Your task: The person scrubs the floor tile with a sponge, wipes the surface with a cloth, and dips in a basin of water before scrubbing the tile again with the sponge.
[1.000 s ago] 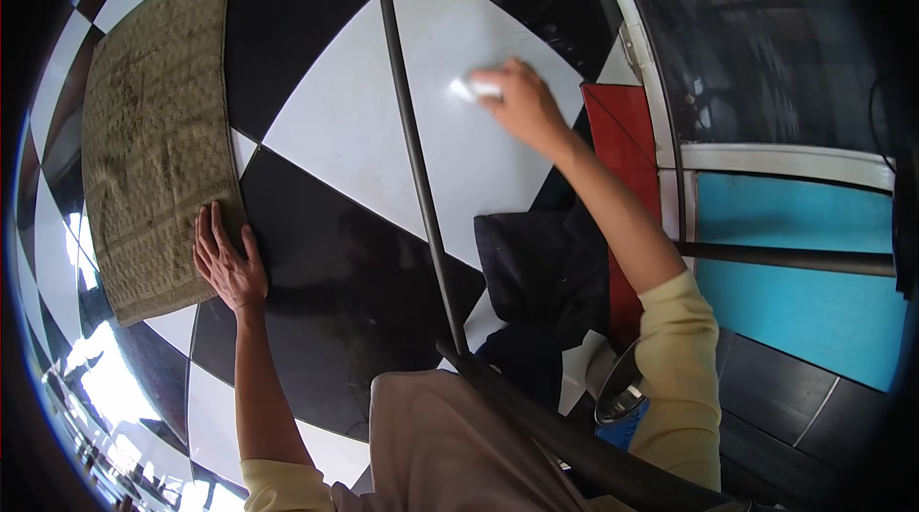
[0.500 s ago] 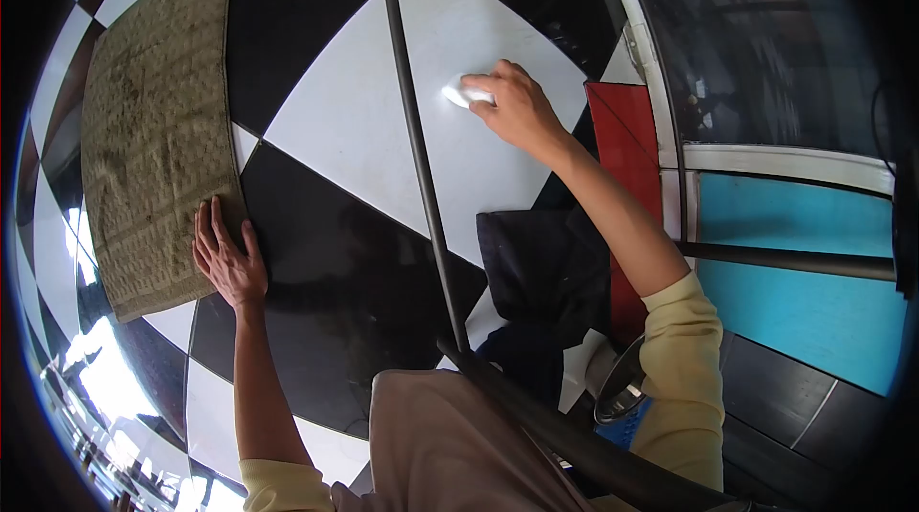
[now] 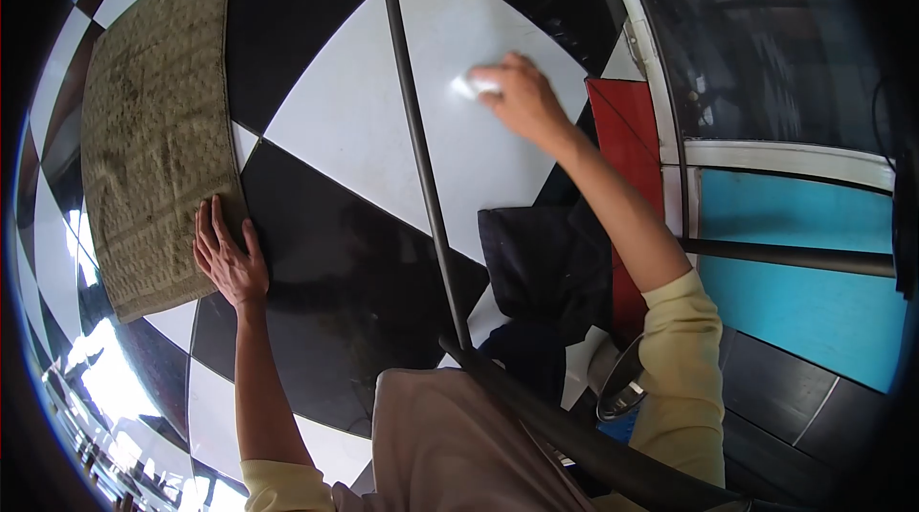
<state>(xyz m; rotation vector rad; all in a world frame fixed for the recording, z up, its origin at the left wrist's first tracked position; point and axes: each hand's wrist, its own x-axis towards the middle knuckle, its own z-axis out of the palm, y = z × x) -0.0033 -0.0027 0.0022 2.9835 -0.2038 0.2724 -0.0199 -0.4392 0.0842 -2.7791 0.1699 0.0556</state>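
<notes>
My left hand [image 3: 231,254] lies flat with its fingers spread, its fingertips on the near right corner of a brown textured mat [image 3: 158,129]. The thumb side reaches over the black floor tile [image 3: 316,292] beside it. Out in front, my right hand [image 3: 522,99] is closed on a small white wad [image 3: 473,84], pressed to a large white floor tile [image 3: 354,91]. Motion smears the hand and the wad, so I cannot tell whether the wad is cloth or paper.
A thin dark pole [image 3: 414,120] crosses the white tile between my hands. Dark cloth [image 3: 546,268] and a metal bowl [image 3: 620,368] lie near my right side. Beyond my right arm are a red panel [image 3: 627,139], a light metal frame [image 3: 795,160] and a turquoise panel [image 3: 795,211].
My right hand has shifted slightly to the right and away from me, with the white wad in its fingers. My left hand stays in place on the mat.
</notes>
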